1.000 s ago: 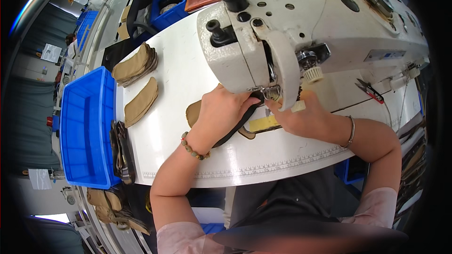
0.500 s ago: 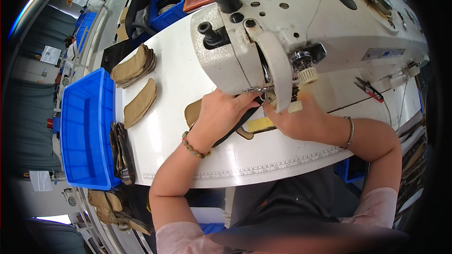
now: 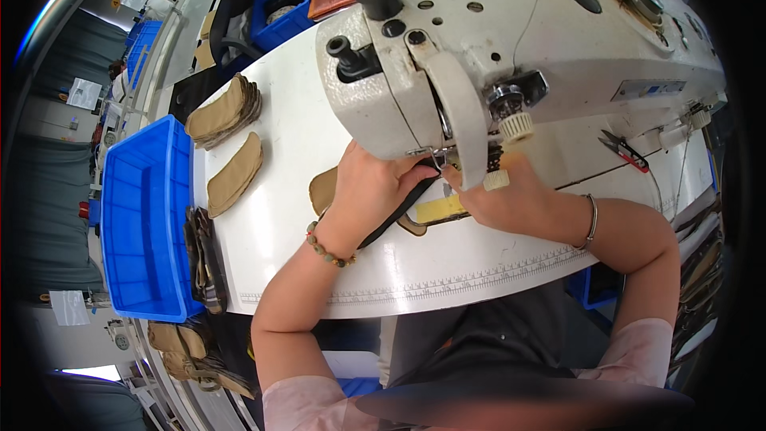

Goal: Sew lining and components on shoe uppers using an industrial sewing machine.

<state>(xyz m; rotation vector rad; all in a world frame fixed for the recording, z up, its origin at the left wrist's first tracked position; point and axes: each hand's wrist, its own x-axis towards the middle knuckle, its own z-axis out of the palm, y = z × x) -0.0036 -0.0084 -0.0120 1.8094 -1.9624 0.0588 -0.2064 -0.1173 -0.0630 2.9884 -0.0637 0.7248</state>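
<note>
A black fabric strip (image 3: 396, 214) runs from under my left wrist up to the needle area of a white sewing machine (image 3: 375, 100). My left hand (image 3: 369, 190) pinches this strip between thumb and fingers, just left of the presser foot (image 3: 438, 157). On the other side, my right hand (image 3: 507, 201) is closed, its fingertips at the strip's upper end; the machine's arm partly hides them. A khaki fabric piece (image 3: 322, 189) lies flat under my left hand, mostly covered. Next to my right fingers is a yellow block (image 3: 439, 209) on the machine bed.
Left on the white table (image 3: 295, 287) lie a stack of khaki pieces (image 3: 225, 112) and a single one (image 3: 236, 174). A blue bin (image 3: 148, 219) stands beyond the left edge. Red-handled thread snips (image 3: 625, 152) rest at right. Fabric bundles (image 3: 187, 351) sit below the bin.
Both hands remain at the needle area. My right fingertips have shifted slightly beside the presser foot, and the left fingers have drawn back a little. The whole view has moved slightly.
</note>
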